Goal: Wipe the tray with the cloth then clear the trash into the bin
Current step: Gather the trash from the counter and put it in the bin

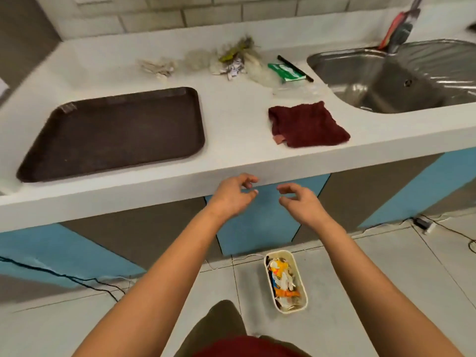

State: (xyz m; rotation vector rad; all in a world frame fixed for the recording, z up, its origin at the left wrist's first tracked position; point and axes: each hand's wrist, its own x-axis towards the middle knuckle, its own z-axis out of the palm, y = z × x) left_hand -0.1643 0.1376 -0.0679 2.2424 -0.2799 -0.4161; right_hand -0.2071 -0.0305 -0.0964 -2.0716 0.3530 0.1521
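Note:
A dark brown tray [113, 130] lies on the white counter at the left. A dark red cloth [307, 124] lies folded on the counter near the front edge, right of the tray. Trash [231, 61] of crumpled paper, wrappers and clear plastic is strewn along the back of the counter, with a green packet [284, 71] beside it. A small cream bin [286, 283] holding wrappers stands on the floor below. My left hand [231, 195] and my right hand [300, 202] hover in front of the counter edge, fingers loosely curled, holding nothing.
A steel sink [391, 78] is set into the counter at the right, with a red and grey tool [400, 29] standing behind it. A black pen-like stick [295, 68] lies by the green packet. Cables [77, 278] run across the tiled floor.

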